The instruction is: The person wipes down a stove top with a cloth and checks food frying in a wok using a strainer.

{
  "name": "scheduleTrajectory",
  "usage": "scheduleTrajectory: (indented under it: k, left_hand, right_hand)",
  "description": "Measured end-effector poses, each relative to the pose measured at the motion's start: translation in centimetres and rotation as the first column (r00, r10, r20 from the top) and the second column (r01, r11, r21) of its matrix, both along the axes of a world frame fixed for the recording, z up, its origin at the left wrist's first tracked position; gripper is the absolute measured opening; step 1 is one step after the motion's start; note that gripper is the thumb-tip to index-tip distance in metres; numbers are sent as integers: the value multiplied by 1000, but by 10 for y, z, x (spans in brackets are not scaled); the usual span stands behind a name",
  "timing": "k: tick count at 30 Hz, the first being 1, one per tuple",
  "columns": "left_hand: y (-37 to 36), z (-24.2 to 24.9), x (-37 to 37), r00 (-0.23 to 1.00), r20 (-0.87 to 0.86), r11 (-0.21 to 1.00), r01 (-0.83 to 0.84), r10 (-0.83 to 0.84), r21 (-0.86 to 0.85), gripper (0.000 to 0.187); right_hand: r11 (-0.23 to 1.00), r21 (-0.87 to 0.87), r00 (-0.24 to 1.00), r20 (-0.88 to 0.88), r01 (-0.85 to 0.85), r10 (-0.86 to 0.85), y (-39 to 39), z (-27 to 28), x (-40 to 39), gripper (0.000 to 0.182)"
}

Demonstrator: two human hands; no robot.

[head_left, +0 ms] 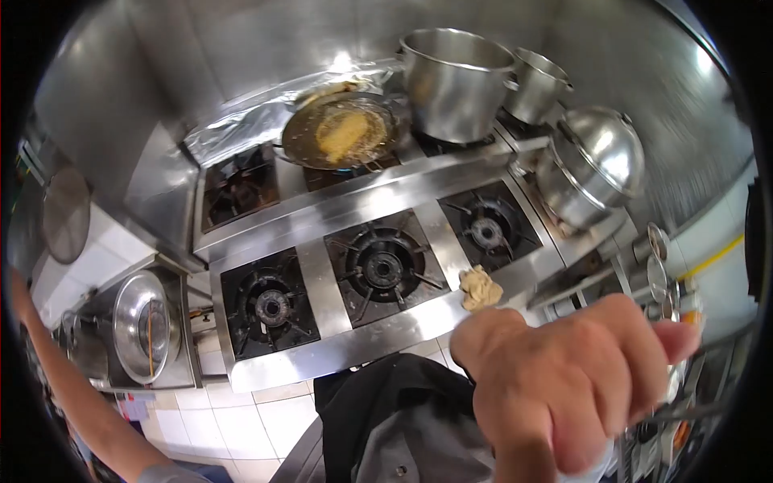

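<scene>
My right hand (564,374) is raised close to the camera, its fingers curled into a fist with the palm side hidden. Whatever it holds, if anything, cannot be made out. Beyond it, a crumpled beige cloth (480,288) lies on the front edge of the stove (298,364). My left hand (18,291) reaches far out to the left, cut off by the dark rim of the view, so its fingers do not show. Nearest to it hangs a round mesh strainer (66,214). On a back burner, a wok (294,146) of bubbling oil holds golden frying food (348,134).
A tall steel pot (451,97), a smaller pot (535,87) and a domed-lid pot (592,165) stand at back right. Front burners (383,268) have bare grates. A steel bowl (129,326) with a thin stick sits on the left counter. Utensils (656,258) hang at right.
</scene>
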State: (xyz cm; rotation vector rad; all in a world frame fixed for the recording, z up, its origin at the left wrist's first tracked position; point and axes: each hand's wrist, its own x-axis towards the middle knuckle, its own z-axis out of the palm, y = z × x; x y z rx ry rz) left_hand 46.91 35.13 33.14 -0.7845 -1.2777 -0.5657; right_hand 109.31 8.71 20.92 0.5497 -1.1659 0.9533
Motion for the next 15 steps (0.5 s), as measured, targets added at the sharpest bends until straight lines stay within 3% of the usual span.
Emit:
scheduleTrajectory:
  k: [2,4,5,7,11,13,15]
  left_hand:
    - [-8,0,29,997,-35,996,-65,67,58,43]
    - [-22,0,58,978,209,998,5,-17,60,37]
    - [-21,0,57,978,207,998,14,-26,59,37]
    - [-18,-1,51,987,55,989,-150,149,17,34]
    - [-16,-2,44,982,129,990,-141,139,13,30]
    - [-15,-4,43,959,11,958,-284,284,-28,22]
    - [-16,-5,41,961,-20,961,-276,276,1,18]
  right_hand:
    - [997,24,997,-13,73,-72,-7,7,2,62]
    - [993,44,994,-17,110,-109,-9,10,3,61]
    - [992,41,993,-21,120,-119,-11,11,4,60]
    - [990,45,991,-18,131,-130,-11,14,4,59]
    - [988,35,989,-25,147,-146,-11,14,1,57]
    - [988,32,988,-27,153,-152,-10,13,1,57]
    - [988,35,989,-24,148,-148,-9,14,-1,56]
